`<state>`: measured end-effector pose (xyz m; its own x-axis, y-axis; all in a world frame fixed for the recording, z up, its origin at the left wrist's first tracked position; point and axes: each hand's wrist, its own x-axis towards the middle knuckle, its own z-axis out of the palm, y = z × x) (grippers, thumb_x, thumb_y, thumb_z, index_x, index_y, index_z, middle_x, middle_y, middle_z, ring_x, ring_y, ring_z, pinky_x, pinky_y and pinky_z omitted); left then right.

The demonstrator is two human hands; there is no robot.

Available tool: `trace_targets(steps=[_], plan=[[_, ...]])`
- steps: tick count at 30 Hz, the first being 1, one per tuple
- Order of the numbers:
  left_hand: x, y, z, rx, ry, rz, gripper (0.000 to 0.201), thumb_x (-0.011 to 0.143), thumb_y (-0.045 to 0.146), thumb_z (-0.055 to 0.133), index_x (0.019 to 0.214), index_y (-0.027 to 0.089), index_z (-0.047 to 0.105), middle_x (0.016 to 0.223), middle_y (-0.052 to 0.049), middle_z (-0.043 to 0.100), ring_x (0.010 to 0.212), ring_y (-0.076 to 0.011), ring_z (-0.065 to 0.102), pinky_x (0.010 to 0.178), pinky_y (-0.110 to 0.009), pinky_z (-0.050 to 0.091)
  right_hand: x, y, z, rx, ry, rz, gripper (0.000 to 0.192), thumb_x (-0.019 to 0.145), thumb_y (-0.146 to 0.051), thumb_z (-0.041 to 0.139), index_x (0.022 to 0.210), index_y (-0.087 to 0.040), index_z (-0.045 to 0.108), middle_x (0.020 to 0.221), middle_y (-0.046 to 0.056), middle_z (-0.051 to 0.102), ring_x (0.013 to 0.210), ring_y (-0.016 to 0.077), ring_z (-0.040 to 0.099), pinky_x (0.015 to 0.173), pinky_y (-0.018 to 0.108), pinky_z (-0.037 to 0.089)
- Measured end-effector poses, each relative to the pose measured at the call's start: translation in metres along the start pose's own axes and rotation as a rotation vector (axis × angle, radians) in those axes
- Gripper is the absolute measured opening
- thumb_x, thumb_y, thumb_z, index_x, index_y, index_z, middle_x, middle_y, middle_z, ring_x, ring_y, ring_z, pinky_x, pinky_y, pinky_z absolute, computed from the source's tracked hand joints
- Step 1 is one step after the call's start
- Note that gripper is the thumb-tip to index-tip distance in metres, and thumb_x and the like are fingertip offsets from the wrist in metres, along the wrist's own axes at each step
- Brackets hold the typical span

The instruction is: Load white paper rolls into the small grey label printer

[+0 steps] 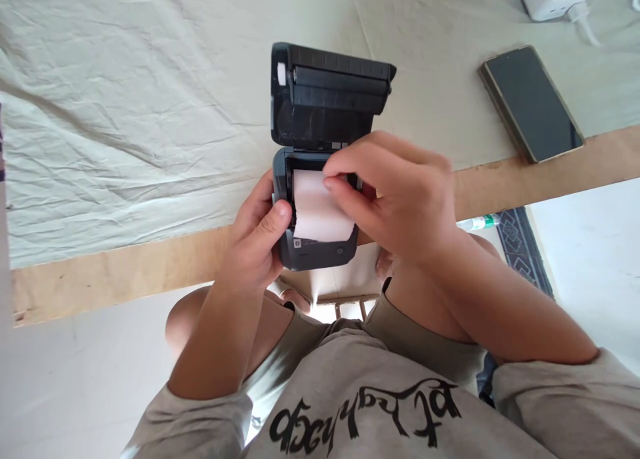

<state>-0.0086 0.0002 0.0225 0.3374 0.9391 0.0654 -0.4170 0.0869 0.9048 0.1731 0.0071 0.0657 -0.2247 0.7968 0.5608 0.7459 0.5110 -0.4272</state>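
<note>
The left hand grips the open printer at the table edge, while the right hand pinches its paper.

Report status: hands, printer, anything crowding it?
Left hand grips printer, lid open. Right hand pinches paper roll in the bay. Phone lies apart on cloth.

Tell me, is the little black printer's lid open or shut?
Open. The printer has its lid flipped up and back, and the white paper shows inside under the right hand.
</note>
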Motion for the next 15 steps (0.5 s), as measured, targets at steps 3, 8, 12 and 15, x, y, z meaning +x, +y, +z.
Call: trace_targets(steps=[3,8,12,15], plan=[[0.001,0.000,0.000,0.018,0.009,-0.011,0.040,0.099,0.037,0.046,0.129,0.014,0.061,0.119,-0.013,0.069,0.106,-0.0238,0.070,0.073,-0.029,0.060,0.001,-0.003,-0.004,-0.136,-0.182,-0.005,0.014,0.092,-0.023,0.058,0.084,-0.022,0.069,0.085,-0.004,0.072,0.061,0.0079,0.058,0.052,0.027,0.028],[0.000,0.000,-0.001,0.034,-0.034,-0.019,0.045,0.098,0.042,0.048,0.133,0.016,0.060,0.122,-0.014,0.068,0.105,-0.0247,0.069,0.059,-0.024,0.053,0.008,-0.006,-0.011,-0.245,-0.443,0.010,0.020,0.085,-0.027,0.062,0.105,-0.026,0.063,0.079,-0.003,0.069,0.053,0.0104,0.051,0.052,0.027,0.017],[-0.001,0.001,0.001,0.049,-0.003,-0.030,0.046,0.098,0.045,0.048,0.133,0.018,0.059,0.127,-0.013,0.066,0.116,-0.0269,0.066,0.070,-0.028,0.059,0.011,-0.010,-0.019,-0.169,-0.399,0.048,0.028,0.081,-0.022,0.062,0.108,-0.026,0.065,0.072,-0.004,0.067,0.056,0.0114,0.053,0.051,0.026,0.025],[-0.001,0.002,0.003,0.062,0.075,-0.038,0.043,0.097,0.047,0.050,0.128,0.020,0.062,0.122,-0.009,0.069,0.123,-0.0268,0.063,0.083,-0.031,0.061,0.008,-0.006,-0.032,0.157,-0.309,0.145,0.026,0.077,-0.021,0.068,0.103,-0.024,0.068,0.076,-0.005,0.069,0.051,0.0059,0.050,0.052,0.025,0.035]])
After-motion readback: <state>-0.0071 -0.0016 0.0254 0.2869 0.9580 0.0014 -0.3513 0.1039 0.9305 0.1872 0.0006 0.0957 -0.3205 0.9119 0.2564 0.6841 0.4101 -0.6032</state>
